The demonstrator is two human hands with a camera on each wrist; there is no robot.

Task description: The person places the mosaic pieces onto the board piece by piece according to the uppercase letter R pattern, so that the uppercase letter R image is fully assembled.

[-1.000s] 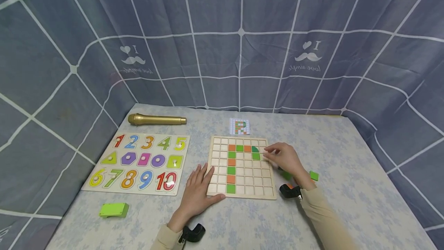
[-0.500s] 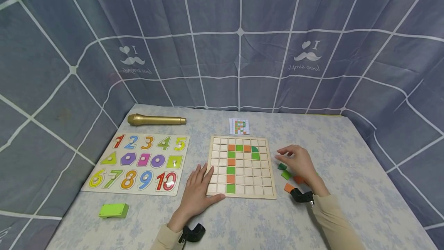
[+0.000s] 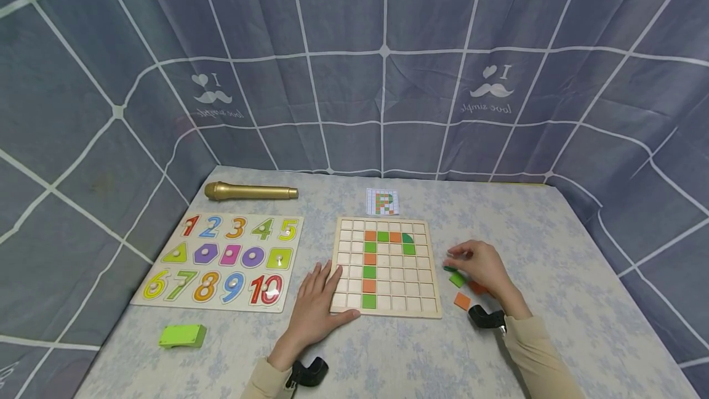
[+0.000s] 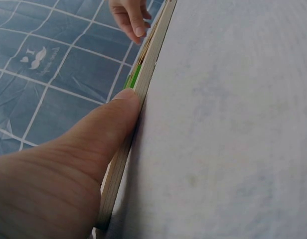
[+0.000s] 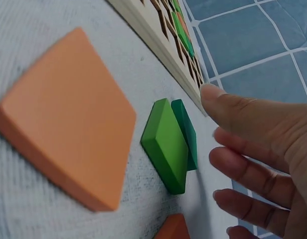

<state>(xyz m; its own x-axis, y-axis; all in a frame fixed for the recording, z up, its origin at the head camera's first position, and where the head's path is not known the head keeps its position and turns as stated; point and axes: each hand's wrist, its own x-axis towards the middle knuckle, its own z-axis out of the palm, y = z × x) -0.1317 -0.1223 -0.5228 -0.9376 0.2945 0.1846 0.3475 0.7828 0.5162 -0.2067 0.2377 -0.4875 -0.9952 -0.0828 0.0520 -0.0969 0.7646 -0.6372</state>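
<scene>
My left hand (image 3: pixel 312 313) rests with spread fingers on the lower left corner of a wooden grid board (image 3: pixel 401 273), the thumb along its front edge. Orange and green square tiles and a rounded dark green tile sit in the grid, forming a column with an arm to the right. Right of the board, my right hand (image 3: pixel 484 270) hovers low with thumb and fingers apart. In the right wrist view its fingertips are close to a dark green tile (image 5: pixel 186 132), holding nothing. That tile lies against a light green tile (image 5: pixel 166 144), near a large-looking orange tile (image 5: pixel 69 114).
Another orange tile (image 5: pixel 173 229) lies partly under the right hand. Behind the board is a small pattern card (image 3: pixel 382 202). To the left are a number and shape puzzle board (image 3: pixel 183 302), a gold microphone (image 3: pixel 252 191) and a green block (image 3: pixel 182 335). Grid-printed curtains surround the table.
My right hand has moved right, away from the board's edge, and down toward the loose tiles, the fingers now by the dark green one. The left hand has stayed still.
</scene>
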